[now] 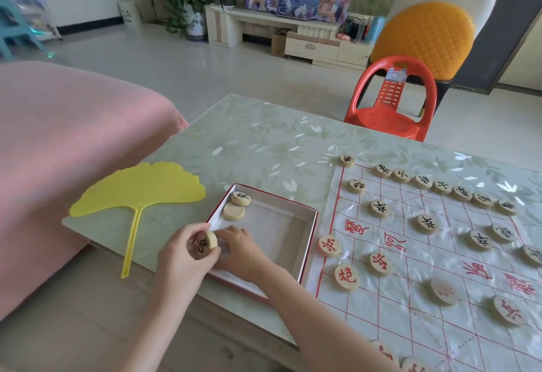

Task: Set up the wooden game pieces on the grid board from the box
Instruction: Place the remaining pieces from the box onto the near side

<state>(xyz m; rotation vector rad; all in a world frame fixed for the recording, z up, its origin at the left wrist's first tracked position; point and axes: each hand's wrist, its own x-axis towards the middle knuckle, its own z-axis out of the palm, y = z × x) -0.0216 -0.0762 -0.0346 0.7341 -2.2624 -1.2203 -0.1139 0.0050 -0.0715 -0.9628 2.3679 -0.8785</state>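
Note:
The white box with a red rim (pixel 308 225) lies on the table left of the grid board (pixel 410 266), a white sheet with red lines. My left hand (pixel 181 263) is at the box's near left corner, shut on a wooden piece (pixel 207 244) with a black character, held on edge. My right hand (pixel 239 250) is curled inside that same corner, its fingertips next to the held piece; what it grips is hidden. Two pieces remain in the box's far left corner, one marked (pixel 241 198) and one blank side up (pixel 233 211). Several black and red pieces stand on the board.
A yellow leaf-shaped fan (pixel 137 190) lies on the table left of the box. A pink-covered seat (pixel 58 166) borders the table's left edge. A red plastic chair (pixel 390 102) stands beyond the far edge.

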